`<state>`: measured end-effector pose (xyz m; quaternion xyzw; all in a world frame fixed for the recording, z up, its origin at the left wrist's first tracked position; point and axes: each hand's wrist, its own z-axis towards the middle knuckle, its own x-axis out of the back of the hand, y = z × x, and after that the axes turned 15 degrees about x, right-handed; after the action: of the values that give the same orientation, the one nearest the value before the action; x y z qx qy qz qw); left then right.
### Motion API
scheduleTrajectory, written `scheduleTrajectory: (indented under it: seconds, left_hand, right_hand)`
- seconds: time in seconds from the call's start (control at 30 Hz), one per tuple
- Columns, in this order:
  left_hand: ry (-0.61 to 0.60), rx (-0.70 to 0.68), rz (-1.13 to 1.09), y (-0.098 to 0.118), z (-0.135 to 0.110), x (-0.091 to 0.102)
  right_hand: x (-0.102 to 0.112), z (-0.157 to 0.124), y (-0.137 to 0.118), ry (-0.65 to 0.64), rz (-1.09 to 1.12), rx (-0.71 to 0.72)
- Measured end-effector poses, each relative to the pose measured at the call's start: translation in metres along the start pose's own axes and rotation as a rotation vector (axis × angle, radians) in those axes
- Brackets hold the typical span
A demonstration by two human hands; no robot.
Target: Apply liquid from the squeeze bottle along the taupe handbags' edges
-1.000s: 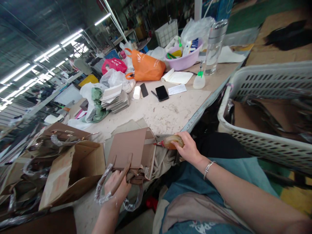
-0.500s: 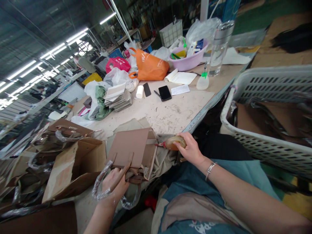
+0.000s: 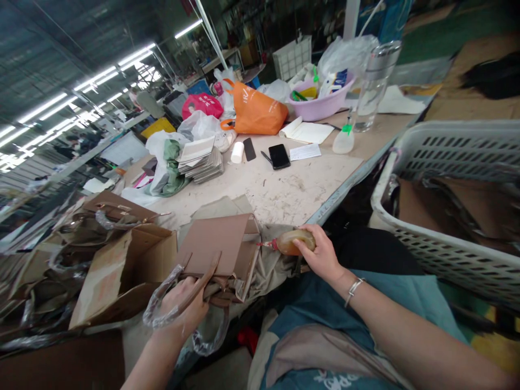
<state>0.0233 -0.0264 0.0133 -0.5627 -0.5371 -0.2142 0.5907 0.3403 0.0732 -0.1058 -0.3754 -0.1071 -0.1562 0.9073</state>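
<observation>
A brown handbag (image 3: 215,244) lies on its side at the table's near edge, with its handles towards me. My left hand (image 3: 184,303) reaches between the plastic-wrapped handles (image 3: 162,303) and grips the bag at its top; the fingertips are hidden. In my right hand (image 3: 323,252) is a squeeze bottle (image 3: 290,242) of amber liquid, held sideways. Its thin red nozzle (image 3: 268,245) points left at the bag's side panel; whether the tip touches it I cannot tell. Crumpled grey-brown cloth (image 3: 276,271) lies under the bottle.
Left of the bag stand an open cardboard box (image 3: 101,281) and several brown bags (image 3: 117,203). Behind are stacked panels (image 3: 201,162), a phone (image 3: 279,156), an orange bag (image 3: 258,111), a small green-topped bottle (image 3: 343,142) and a water bottle (image 3: 369,97). A white basket (image 3: 442,244) is at right.
My left hand has shifted slightly left and towards me. The bottle has moved very little, and more of its nozzle shows beside the bag. The camera view has shifted slightly.
</observation>
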Motion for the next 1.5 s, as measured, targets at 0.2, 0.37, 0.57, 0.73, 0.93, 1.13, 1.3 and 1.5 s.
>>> scheduleTrajectory:
  seconds: [0.2, 0.37, 0.57, 0.73, 0.93, 1.13, 1.3, 1.5]
  left_hand:
    - [-0.032, -0.001, 0.064, 0.002, -0.002, 0.010]
    - [-0.086, 0.037, 0.083, -0.004, -0.005, 0.018]
    - [-0.008, -0.090, 0.079, -0.012, -0.010, 0.042]
    - [-0.008, -0.106, 0.065, -0.012, -0.010, 0.041]
    - [-0.088, -0.043, 0.142, -0.003, -0.015, 0.037]
    - [-0.043, -0.056, 0.147, -0.006, -0.017, 0.029]
    - [-0.050, -0.070, 0.178, -0.008, -0.016, 0.029]
    - [-0.074, -0.063, 0.160, -0.012, -0.014, 0.034]
  right_hand:
    - [-0.010, -0.006, -0.002, -0.122, 0.087, -0.025]
    - [-0.016, -0.003, 0.006, -0.059, 0.004, -0.046]
    - [-0.014, -0.001, 0.003, -0.065, -0.036, 0.015]
    - [-0.013, 0.002, 0.003, -0.065, -0.026, 0.012]
    - [-0.013, 0.006, 0.003, -0.109, 0.017, -0.011]
    - [-0.013, 0.014, -0.005, -0.196, 0.138, -0.106]
    - [-0.010, 0.019, -0.011, -0.300, 0.234, -0.096]
    - [-0.010, 0.015, -0.013, -0.206, 0.097, 0.116]
